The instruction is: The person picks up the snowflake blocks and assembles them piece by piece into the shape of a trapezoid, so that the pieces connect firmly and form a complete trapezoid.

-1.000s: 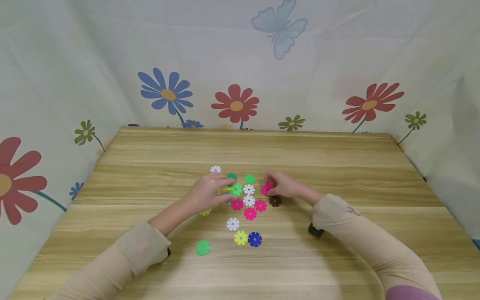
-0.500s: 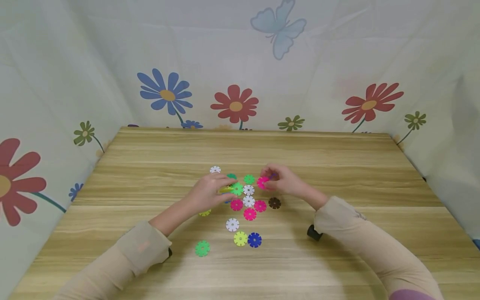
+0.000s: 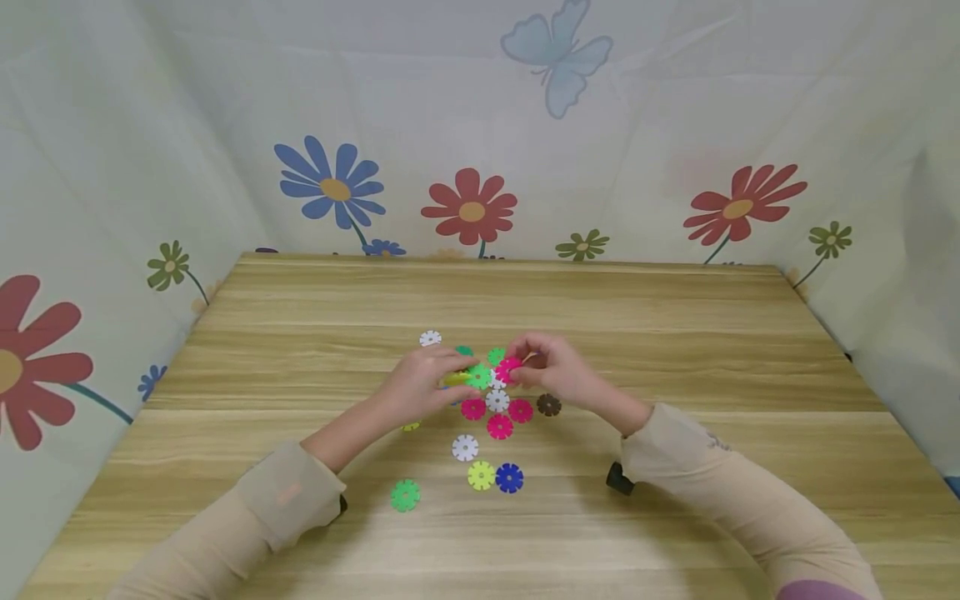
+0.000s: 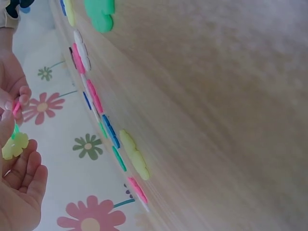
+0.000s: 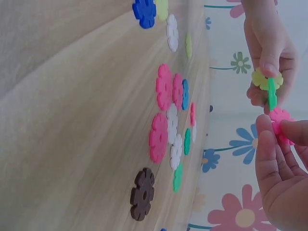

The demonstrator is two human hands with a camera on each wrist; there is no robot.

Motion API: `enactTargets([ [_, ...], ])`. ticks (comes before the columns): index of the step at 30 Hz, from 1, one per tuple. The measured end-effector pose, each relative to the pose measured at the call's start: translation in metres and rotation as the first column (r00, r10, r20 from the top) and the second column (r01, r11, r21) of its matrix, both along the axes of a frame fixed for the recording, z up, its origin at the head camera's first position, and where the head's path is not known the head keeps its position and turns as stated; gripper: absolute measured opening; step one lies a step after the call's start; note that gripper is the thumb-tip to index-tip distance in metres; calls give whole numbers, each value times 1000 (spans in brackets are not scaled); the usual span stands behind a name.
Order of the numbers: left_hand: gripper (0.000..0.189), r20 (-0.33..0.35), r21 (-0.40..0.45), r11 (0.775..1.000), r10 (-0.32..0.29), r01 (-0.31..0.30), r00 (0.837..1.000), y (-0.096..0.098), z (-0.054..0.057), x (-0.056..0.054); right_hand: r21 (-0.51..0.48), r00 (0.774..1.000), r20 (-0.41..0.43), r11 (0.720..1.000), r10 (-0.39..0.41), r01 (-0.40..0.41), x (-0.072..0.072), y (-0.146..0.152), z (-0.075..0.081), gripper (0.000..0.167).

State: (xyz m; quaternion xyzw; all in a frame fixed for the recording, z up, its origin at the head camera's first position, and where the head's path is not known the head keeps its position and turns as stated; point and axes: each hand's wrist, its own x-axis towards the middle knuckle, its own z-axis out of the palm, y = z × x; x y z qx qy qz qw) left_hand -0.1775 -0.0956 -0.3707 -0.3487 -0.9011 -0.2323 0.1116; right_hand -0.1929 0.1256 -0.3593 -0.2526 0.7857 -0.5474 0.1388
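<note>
My left hand (image 3: 422,382) pinches a yellow notched flower disc (image 5: 262,79) between thumb and fingers. A bright green notched disc (image 3: 479,377) stands at an angle to the yellow one, slotted into its edge. From the other side my right hand (image 3: 558,367) pinches a pink notched disc (image 5: 280,124) by its rim. The pink disc's edge is right at the green disc's free edge in the right wrist view. Both hands are raised above the table, as the two wrist views show.
Below the hands, several flat discs lie on the wooden table (image 3: 675,333): white (image 3: 497,401), pink (image 3: 500,427) and brown (image 3: 549,405). Nearer the front are a yellow disc (image 3: 482,476), a blue disc (image 3: 509,478) and a green disc (image 3: 405,496). A flower-printed curtain (image 3: 637,150) surrounds the table.
My right hand has lifted the pink disc from beside the brown one and carried it left to the green disc. My left hand has stayed nearly in place, moving slightly right.
</note>
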Motion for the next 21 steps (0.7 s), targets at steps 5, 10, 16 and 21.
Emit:
enactTargets([
  [5,40,2,10,1000,-15,15,1000,0,0,0,-25,1000,-23,1000,11,-12,2,-2,-1,14],
  [10,41,20,25,999,-37,36,999,0,1,0,-26,999,-40,1000,9,-10,3,-3,-3,13],
  [16,40,61,62,996,-65,61,996,2,2,1,-39,995,-98,999,-3,-1,6,-5,-8,11],
  [21,37,116,87,994,-77,67,990,3,5,4,-61,990,-144,998,-13,4,9,-5,-8,8],
])
